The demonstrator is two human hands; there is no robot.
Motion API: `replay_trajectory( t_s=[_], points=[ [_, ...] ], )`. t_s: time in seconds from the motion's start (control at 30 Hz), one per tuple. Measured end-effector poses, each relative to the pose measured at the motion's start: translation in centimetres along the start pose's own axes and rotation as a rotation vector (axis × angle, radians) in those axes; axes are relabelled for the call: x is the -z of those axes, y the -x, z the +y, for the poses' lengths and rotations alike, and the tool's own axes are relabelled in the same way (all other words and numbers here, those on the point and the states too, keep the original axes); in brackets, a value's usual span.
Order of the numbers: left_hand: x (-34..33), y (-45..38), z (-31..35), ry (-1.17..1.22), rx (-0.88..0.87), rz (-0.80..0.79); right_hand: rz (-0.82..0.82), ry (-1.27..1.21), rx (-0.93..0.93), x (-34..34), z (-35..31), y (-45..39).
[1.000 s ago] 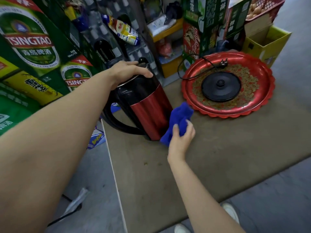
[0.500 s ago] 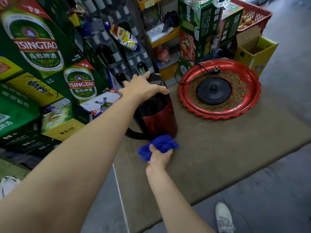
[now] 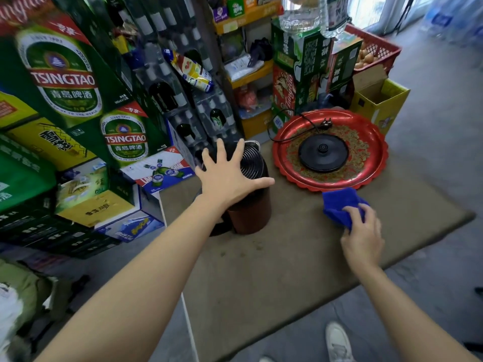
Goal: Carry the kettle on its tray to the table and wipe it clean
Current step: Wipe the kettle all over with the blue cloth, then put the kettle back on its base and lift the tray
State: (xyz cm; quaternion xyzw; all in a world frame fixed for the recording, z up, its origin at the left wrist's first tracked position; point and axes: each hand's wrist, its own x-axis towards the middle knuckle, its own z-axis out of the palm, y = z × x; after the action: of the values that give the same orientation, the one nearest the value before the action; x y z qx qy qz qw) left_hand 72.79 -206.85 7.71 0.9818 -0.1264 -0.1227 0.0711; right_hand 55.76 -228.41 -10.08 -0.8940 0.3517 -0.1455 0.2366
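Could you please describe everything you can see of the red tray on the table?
The red tray is round and shallow, with a scalloped rim, a glossy finish and a gold pattern across its floor. It lies flat at the table's far right. The kettle's black round base sits in its middle, with the cord and plug trailing over the back rim. The blue cloth reaches its near edge.

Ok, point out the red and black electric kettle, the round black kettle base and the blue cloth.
red and black electric kettle (image 3: 252, 212): head view, red side wall.
round black kettle base (image 3: 323, 152): head view, centre.
blue cloth (image 3: 338, 205): head view, upper fold.
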Motion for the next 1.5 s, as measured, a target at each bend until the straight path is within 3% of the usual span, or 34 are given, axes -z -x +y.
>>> replay_trajectory(
  t_s=[0.17, 0.3, 0.37, 0.47, 0.63, 0.87, 1.13, 1.3, 1.5],
  points=[
    [-1.6, 4.2, -5.1, 0.254, -0.152, 0.309, -0.132, 0.195, -0.003, -0.8, 3.2, -0.5],
    [-5.3, 7.1, -9.1, 0.605, 0.009, 0.362, -0.138, 0.281, 0.002, 0.2, 1.0, 0.2],
    [-6.4, 7.9, -9.7, 0.751, 0.079, 0.331, -0.119, 0.071, 0.085, 0.6, -1.8, 1.8],
    [-6.6, 8.4, -9.2, 0.945, 0.072, 0.315, -0.255, -0.329, 0.132, 0.2, -7.0, 4.8],
    [-6.6, 8.1, -8.0, 1.182, 0.06, 0.394, -0.291, -0.66, 0.12, -1.4, -13.5, 6.2],
    [-4.6, 6.6, -4.1, 1.479, 0.063, 0.44, -0.221, -0.839, 0.05, -1.7, -16.2, 3.6],
    [-1.1, 2.6, 4.0, 1.642, -0.067, 0.373, -0.093, -0.925, 0.072, 2.1, -13.6, -5.6],
    [-0.2, -2.1, 9.9, 1.679, -0.15, 0.323, -0.027, -0.876, 0.117, 4.5, -11.1, -13.3],
    [-2.3, -8.0, 15.1, 1.744, -0.097, 0.293, -0.087, -0.777, 0.132, 5.1, -7.4, -20.7]
  ],
)
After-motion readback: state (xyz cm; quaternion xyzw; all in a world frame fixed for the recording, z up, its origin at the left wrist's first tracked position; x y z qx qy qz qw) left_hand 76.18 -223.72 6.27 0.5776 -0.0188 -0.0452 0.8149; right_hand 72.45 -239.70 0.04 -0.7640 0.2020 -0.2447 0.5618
